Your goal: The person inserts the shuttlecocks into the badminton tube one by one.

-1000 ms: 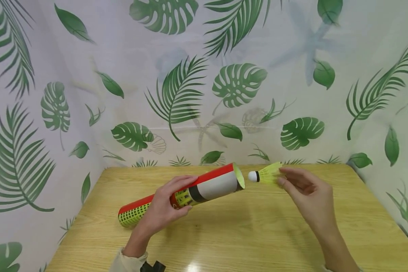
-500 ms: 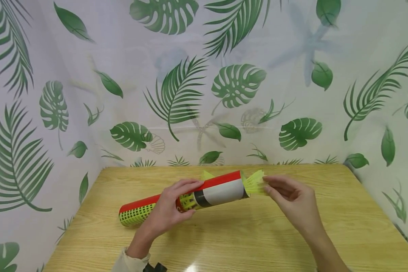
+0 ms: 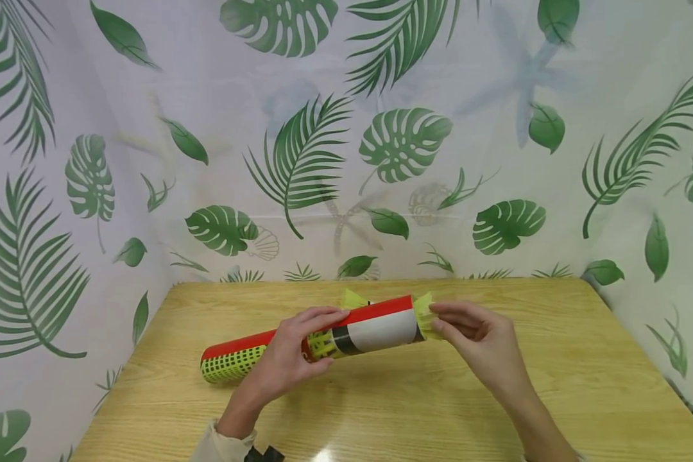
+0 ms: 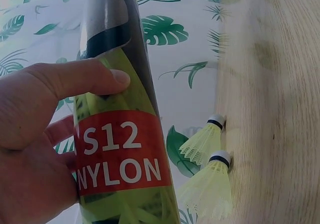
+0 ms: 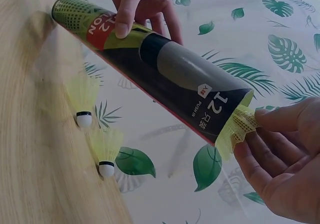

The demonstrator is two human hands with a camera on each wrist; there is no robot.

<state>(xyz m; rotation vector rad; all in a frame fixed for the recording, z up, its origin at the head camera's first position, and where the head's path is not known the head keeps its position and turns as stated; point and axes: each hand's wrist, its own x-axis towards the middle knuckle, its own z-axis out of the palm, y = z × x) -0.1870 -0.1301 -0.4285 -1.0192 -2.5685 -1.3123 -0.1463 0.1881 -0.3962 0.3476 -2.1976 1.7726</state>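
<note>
My left hand [image 3: 291, 350] grips a red, white and yellow-green shuttlecock tube [image 3: 381, 328] around its middle, thumb on the near side. The tube slants, its mouth raised to the right and its far end low at the left. At that mouth my right hand [image 3: 479, 340] pinches the skirt edge of a yellow nylon shuttlecock [image 5: 236, 126]. Its cork and most of its skirt are hidden inside the tube. Behind the tube lie two more yellow shuttlecocks; the left wrist view has one [image 4: 202, 143] beside the other [image 4: 212, 184].
A wooden table [image 3: 381, 417] lies under both hands. White cloth [image 3: 346, 160] printed with green leaves rises behind it and on both sides.
My right hand has moved left, taking the shuttlecock from just outside the tube into its mouth, cork first. The tube's mouth has dipped slightly and shifted a little right.
</note>
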